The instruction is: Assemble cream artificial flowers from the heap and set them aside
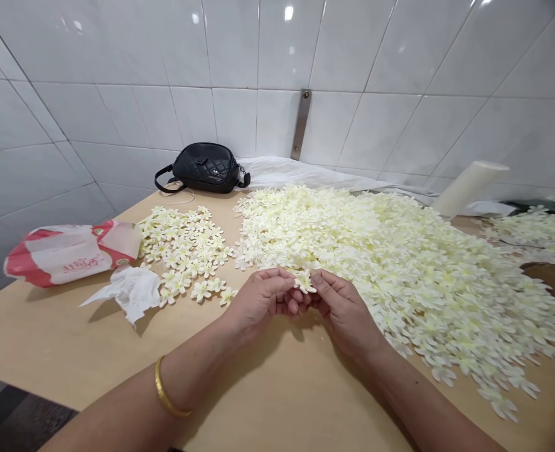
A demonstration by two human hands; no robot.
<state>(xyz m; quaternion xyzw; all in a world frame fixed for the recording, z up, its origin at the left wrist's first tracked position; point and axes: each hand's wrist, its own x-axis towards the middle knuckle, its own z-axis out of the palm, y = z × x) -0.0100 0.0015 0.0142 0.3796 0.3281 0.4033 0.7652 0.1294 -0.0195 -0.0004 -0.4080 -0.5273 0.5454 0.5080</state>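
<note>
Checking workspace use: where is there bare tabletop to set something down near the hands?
Bare board lies before the left hand, between the tissue and the near edge, and below the right hand, beside the large flower heap. Crowded: that heap, the smaller flower patch, the flower between the hands.

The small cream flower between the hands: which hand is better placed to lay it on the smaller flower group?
Left, probably: the left hand is nearer the smaller flower group, while the right hand sits by the large flower heap. Both hands hold the flower.

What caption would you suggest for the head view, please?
The left hand and right hand hold a flower beside a flower heap.
</note>
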